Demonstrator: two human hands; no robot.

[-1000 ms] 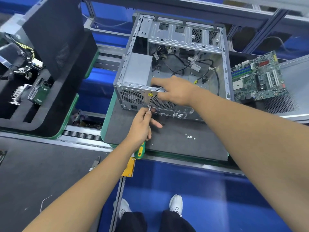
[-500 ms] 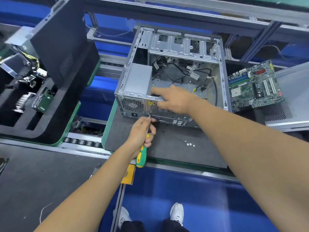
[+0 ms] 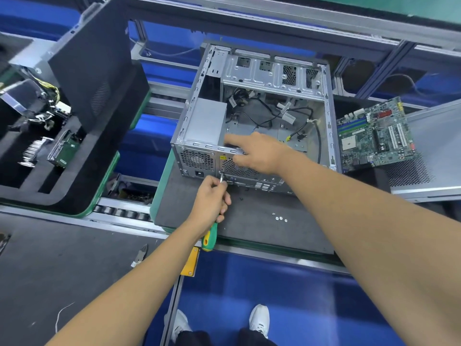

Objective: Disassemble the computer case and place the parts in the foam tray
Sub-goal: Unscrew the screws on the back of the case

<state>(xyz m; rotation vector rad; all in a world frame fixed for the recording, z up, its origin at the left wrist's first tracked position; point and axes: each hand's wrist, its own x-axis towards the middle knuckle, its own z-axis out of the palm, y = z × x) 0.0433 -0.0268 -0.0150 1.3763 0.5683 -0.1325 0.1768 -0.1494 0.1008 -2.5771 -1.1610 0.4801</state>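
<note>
Open-topped computer case [image 3: 252, 71]; cables [image 3: 294, 116] and power supply [image 3: 207, 121] crowd its inside.

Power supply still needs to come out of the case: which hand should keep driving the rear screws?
Left. The left hand already grips the screwdriver, tip at the rear panel of the case. The right hand rests over the case's rear edge by the power supply, bracing.

Both forearms are bare, no sleeve showing anywhere along them, the left hand [image 3: 209, 196] and right hand [image 3: 257, 152] carry no glove, ring or watch, and below the yellow metal bracket [image 3: 190, 262] on the bench edge are dark trousers [image 3: 257, 339] and white low-top sneakers [image 3: 259, 319].
</note>
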